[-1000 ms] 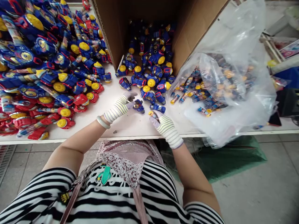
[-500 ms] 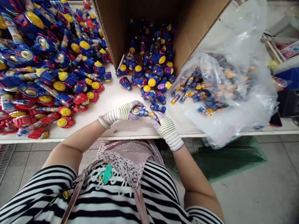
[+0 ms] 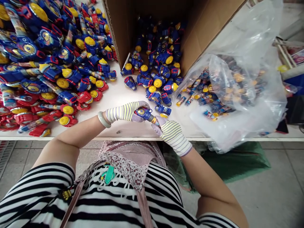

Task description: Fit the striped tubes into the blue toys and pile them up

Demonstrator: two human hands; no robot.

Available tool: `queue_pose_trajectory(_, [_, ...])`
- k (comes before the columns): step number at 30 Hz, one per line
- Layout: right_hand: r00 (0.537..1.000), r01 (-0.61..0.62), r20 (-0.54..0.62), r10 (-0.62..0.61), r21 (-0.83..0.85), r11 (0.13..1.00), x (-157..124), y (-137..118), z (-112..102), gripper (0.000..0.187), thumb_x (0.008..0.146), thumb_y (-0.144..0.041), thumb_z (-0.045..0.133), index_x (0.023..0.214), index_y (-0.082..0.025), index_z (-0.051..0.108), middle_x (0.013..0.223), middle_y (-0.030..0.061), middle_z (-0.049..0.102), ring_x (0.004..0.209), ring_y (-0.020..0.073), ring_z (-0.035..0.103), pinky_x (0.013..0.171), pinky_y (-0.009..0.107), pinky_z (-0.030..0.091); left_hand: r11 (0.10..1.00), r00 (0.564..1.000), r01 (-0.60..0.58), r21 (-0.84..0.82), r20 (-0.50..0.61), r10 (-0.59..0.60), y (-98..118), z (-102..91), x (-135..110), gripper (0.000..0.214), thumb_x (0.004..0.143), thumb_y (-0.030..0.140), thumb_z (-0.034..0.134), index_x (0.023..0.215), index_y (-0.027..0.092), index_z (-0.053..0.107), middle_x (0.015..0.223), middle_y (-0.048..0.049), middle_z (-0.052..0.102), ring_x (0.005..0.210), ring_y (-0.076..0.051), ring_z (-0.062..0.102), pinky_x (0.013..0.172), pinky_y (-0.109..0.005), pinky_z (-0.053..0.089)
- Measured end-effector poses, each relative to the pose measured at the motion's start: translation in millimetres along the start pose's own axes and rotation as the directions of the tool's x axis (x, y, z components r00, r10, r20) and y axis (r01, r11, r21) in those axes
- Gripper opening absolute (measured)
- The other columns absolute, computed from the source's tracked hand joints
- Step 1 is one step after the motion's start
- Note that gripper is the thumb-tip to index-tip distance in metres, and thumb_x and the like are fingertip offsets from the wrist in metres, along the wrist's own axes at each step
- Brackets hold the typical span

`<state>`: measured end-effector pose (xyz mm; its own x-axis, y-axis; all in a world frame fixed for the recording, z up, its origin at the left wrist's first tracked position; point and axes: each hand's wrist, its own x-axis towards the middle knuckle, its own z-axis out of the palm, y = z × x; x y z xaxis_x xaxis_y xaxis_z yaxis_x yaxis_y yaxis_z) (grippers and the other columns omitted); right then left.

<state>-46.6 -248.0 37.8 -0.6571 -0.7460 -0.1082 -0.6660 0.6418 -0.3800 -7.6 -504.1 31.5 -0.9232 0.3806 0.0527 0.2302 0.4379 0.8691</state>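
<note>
The gloved left hand (image 3: 124, 112) is wrapping a closed grip around the round blue head of a plastic toy (image 3: 143, 114), whose long axis is running rightward, slightly downward, into the pinching grip of the right hand (image 3: 172, 134), just above the desk (image 3: 123, 131).

Blue plastic toy (image 3: 142, 113) with yellow disc (some red trim), white gloves (image 3: 124, 111) striped yellow and lilac

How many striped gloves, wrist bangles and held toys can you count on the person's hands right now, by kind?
Striped gloves: 2
Pale bangle: 1
Blue toy held between the hands: 1
Total: 4
</note>
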Motion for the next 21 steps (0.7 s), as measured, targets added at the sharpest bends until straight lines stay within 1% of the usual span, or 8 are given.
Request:
queue_pose_trajectory(2, [1.000,0.012,0.024,-0.020,0.312,0.950,2,6,6,0.065,0.099,-0.066,0.031,0.112,-0.015,0.070,0.089,0.0131,0.072,0.072,0.0227,0.063,0.065,0.032,0.046,0.998,0.998,-0.053,0.024,-0.023,0.054,5,0.0,2,0.047,0.079,0.036,0.071,0.122,0.017,0.060,0.115,-0.0121,0.067,0.102,-0.024,0.065,0.094,-0.037,0.054])
queue_pose_trajectory(4, [0.980,-0.017,0.166,-0.113,0.629,0.777,6,10,11,0.074,0.098,-0.071,0.021,0.103,-0.015,0.069,0.064,0.0041,0.060,0.051,0.0163,0.050,0.053,0.028,0.041,0.990,0.992,-0.121,0.066,-0.023,0.123,10,-2.4,3,0.047,0.077,0.035,0.072,0.120,0.020,0.062,0.116,-0.0130,0.065,0.107,-0.027,0.064,0.098,-0.040,0.052])
queue_pose_trajectory(6, [0.947,-0.098,0.270,-0.176,0.763,0.639,12,11,13,0.081,0.097,-0.072,0.012,0.101,-0.014,0.068,0.055,-0.0010,0.049,0.043,0.0136,0.038,0.046,0.026,0.036,0.983,0.988,-0.154,0.105,-0.008,0.156,12,-6.1,4,0.047,0.075,0.035,0.074,0.119,0.021,0.064,0.116,-0.0130,0.064,0.111,-0.028,0.062,0.100,-0.042,0.051])
queue_pose_trajectory(12, [0.994,-0.094,-0.013,0.110,0.428,0.899,19,-2,-5,0.055,0.084,-0.067,0.059,0.103,-0.016,0.068,0.092,0.0136,0.068,0.078,0.0231,0.060,0.068,0.032,0.047,0.992,0.988,0.120,0.025,-0.097,-0.117,15,-9.2,-1,0.044,0.082,0.038,0.066,0.119,0.016,0.059,0.106,-0.0086,0.067,0.092,-0.022,0.065,0.086,-0.036,0.055])
queue_pose_trajectory(14, [0.988,-0.135,0.137,0.069,0.558,0.819,14,-1,-8,0.052,0.088,-0.067,0.053,0.095,-0.017,0.067,0.075,0.0077,0.063,0.064,0.0186,0.055,0.059,0.029,0.043,0.998,0.994,0.056,0.025,-0.096,-0.053,16,-6.2,-3,0.044,0.080,0.038,0.067,0.118,0.017,0.059,0.111,-0.0099,0.066,0.097,-0.023,0.065,0.090,-0.037,0.055])
queue_pose_trajectory(16, [0.935,-0.247,0.353,-0.044,0.734,0.633,10,3,-7,0.056,0.091,-0.069,0.042,0.089,-0.018,0.065,0.056,-0.0020,0.047,0.046,0.0127,0.037,0.047,0.026,0.032,0.995,0.991,-0.052,0.085,-0.116,0.061,16,-2.8,-4,0.044,0.076,0.038,0.070,0.115,0.019,0.061,0.116,-0.0124,0.065,0.107,-0.026,0.063,0.097,-0.041,0.052])
queue_pose_trajectory(18, [0.894,-0.321,0.435,-0.109,0.790,0.522,9,6,-4,0.060,0.092,-0.071,0.034,0.087,-0.018,0.063,0.051,-0.0063,0.037,0.041,0.0108,0.026,0.043,0.025,0.025,0.987,0.985,-0.102,0.127,-0.123,0.117,13,-0.2,-6,0.045,0.074,0.038,0.073,0.114,0.019,0.063,0.120,-0.0140,0.064,0.113,-0.028,0.061,0.102,-0.044,0.050])
queue_pose_trajectory(21, [0.968,-0.143,0.246,-0.045,0.694,0.706,11,5,-2,0.056,0.093,-0.069,0.038,0.089,-0.018,0.063,0.061,-0.0003,0.051,0.051,0.0134,0.042,0.051,0.025,0.034,0.999,0.995,0.015,0.045,-0.102,-0.011,6,1.9,-11,0.046,0.079,0.042,0.071,0.116,0.018,0.062,0.111,-0.0113,0.067,0.100,-0.026,0.066,0.092,-0.041,0.055])
